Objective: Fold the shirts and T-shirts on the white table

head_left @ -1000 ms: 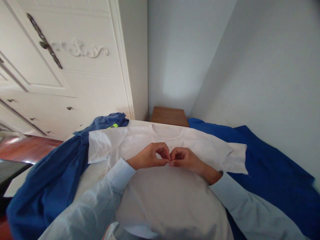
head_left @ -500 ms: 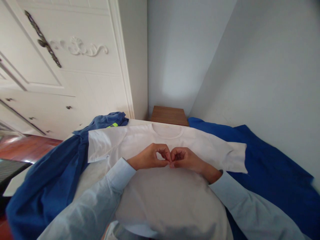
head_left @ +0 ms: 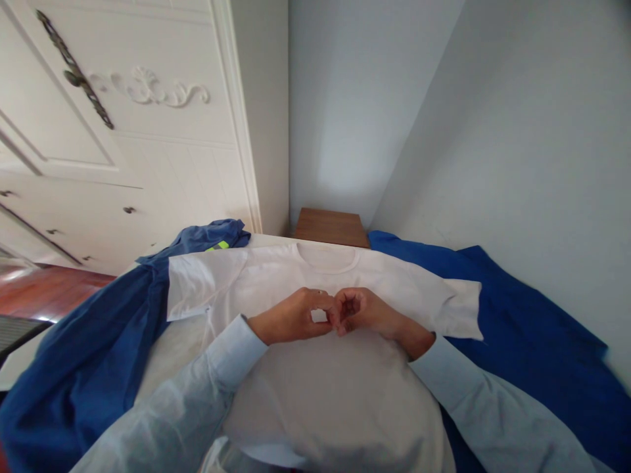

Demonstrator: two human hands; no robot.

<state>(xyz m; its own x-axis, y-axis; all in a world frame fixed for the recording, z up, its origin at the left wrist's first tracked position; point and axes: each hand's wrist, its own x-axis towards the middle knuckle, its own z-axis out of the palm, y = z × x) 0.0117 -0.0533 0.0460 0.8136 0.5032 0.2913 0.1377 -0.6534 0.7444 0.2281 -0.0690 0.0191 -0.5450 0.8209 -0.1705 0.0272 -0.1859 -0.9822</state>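
Note:
A white short-sleeved T-shirt (head_left: 315, 387) lies spread out with its neckline at the far side. Over its chest, my left hand (head_left: 300, 315) and my right hand (head_left: 365, 311) meet at the fingertips. Each has its thumb and fingers pinched together. Whatever is between the fingertips, if anything, is too small to make out. Blue clothing (head_left: 98, 341) lies beside the shirt's left sleeve, and a brighter blue cloth (head_left: 522, 328) extends beneath and beyond its right sleeve.
A white cabinet (head_left: 187, 157) with dark metal handles stands at the back left. Behind the shirt is a brown wooden piece (head_left: 331, 227), near the grey wall (head_left: 522, 131). Reddish flooring (head_left: 54, 292) shows at the far left.
The view has shifted slightly. My fingers have moved a little against each other, and the fingertips now overlap more. The shirt lies as before.

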